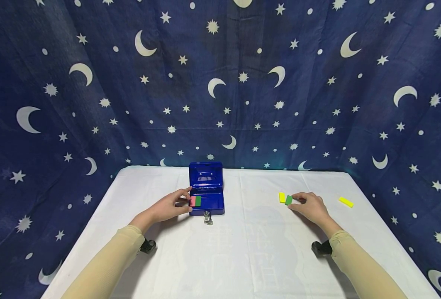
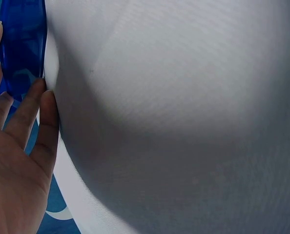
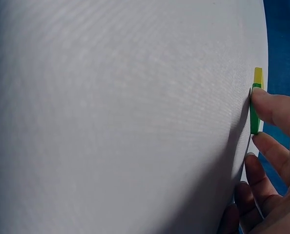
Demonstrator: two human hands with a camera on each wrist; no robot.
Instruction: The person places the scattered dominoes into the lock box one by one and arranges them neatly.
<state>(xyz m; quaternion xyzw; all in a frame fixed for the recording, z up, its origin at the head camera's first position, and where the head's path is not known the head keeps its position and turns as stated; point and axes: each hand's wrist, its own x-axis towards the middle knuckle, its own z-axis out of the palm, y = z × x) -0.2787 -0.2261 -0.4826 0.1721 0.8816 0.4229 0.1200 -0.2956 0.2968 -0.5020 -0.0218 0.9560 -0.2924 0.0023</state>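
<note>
A dark blue metal cash box stands on the table with its lid raised. A pink block and a green block lie side by side at its left inside. My left hand rests against the box's left side, thumb near the front corner. In the left wrist view, straight fingers touch the box wall. My right hand pinches another green block between thumb and finger, close over the tabletop. A yellow block lies just left of that green block.
Another yellow block lies to the right of my right hand. Keys hang at the front of the box. A white cloth covers the table. Behind and beside it hangs a dark blue curtain with moons and stars.
</note>
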